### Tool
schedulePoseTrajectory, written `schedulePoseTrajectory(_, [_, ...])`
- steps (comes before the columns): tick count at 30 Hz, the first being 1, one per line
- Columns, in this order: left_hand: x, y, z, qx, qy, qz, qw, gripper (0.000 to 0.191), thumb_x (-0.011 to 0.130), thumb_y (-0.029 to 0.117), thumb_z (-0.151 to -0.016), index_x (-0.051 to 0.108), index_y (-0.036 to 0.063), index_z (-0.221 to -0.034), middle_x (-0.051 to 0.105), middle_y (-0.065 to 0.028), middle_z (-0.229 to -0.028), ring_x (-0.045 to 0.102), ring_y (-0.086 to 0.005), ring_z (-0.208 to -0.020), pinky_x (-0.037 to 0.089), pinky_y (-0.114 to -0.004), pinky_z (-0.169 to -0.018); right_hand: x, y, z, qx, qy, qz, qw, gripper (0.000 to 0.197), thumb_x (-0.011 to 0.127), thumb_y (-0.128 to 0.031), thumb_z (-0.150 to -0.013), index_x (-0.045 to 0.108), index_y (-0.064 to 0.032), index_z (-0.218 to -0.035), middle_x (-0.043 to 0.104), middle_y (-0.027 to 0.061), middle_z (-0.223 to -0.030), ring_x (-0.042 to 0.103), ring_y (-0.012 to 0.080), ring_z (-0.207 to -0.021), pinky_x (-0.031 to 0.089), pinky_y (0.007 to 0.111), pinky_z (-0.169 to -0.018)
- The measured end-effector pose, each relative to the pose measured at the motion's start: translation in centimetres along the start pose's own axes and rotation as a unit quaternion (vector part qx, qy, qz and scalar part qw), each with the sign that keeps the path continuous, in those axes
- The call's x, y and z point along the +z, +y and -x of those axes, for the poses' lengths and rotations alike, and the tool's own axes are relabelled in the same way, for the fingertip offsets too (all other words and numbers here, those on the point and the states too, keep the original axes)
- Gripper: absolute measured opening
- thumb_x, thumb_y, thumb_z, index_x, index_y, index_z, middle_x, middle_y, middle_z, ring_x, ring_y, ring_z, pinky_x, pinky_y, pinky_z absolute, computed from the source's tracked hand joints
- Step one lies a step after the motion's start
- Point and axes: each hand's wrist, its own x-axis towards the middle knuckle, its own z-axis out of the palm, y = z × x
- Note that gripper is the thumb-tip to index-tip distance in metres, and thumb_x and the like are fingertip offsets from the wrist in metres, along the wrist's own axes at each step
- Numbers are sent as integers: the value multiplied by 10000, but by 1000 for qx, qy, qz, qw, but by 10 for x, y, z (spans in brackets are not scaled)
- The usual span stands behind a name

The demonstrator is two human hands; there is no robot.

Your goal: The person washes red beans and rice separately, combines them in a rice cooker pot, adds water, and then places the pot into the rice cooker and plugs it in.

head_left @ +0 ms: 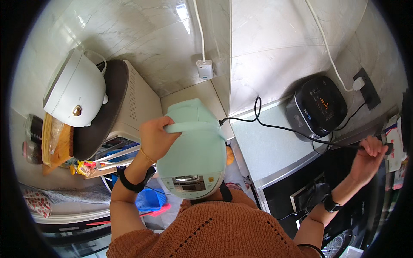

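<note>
A mint-green rice cooker (193, 151) hangs in front of my chest, its control panel (190, 185) towards me. My left hand (158, 137) is closed around the left end of its carrying handle (196, 125). From the cooker's right side a black power cord (284, 127) loops over the pale counter to my right hand (369, 156). That hand holds the cord's plug end (388, 149), out to the far right above the black cooktop. The fingers partly hide the plug, so its prongs cannot be made out.
A black SUPOR cooker (317, 108) with a lit display stands on the counter (264, 151), near a wall socket (367, 88) holding a white plug. At left, a white rice cooker (77, 90) sits on a beige appliance (138, 87). A blue basket (150, 200) is below.
</note>
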Motion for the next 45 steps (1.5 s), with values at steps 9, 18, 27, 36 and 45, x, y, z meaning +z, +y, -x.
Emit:
schedulePoseTrajectory(9, [12,-9,-36,13,68,-53,996,215,692,233,-669,599,39,-649,550,-146,-587,541,-298,-522,421,-341,-490,11,-43,28,41,-69,178,981,240,370,-247,-939,409,-101,-752,406,2,-597,262,61,-377,207,160,-286])
schedulePoseTrajectory(18, [11,-21,-54,59,109,-31,992,181,717,163,-614,603,35,-670,566,-135,-599,550,-273,-528,418,-321,-484,-15,212,137,682,-46,167,710,497,396,-371,-909,307,-88,-1308,523,196,-1141,629,251,-855,346,144,-356])
schedulePoseTrajectory(27, [16,-5,-42,60,48,-95,992,200,735,138,-542,615,63,-683,582,-123,-620,576,-282,-577,451,-327,-535,16,317,191,718,53,69,691,511,298,-619,-838,415,-224,-1141,581,41,-947,571,189,-765,430,321,-580])
schedulePoseTrajectory(36, [25,-21,-63,-14,65,-73,995,187,721,184,-586,612,55,-666,583,-132,-619,577,-283,-580,451,-337,-548,2,385,155,683,61,126,716,554,356,-635,-813,530,-147,-1012,568,20,-801,531,141,-603,392,272,-458])
schedulePoseTrajectory(45, [32,-42,-85,-19,64,-78,995,215,719,169,-607,608,30,-726,594,-122,-655,564,-263,-609,449,-339,-588,8,432,132,640,57,114,758,491,358,-567,-855,508,-132,-1028,525,32,-739,456,130,-547,339,269,-452])
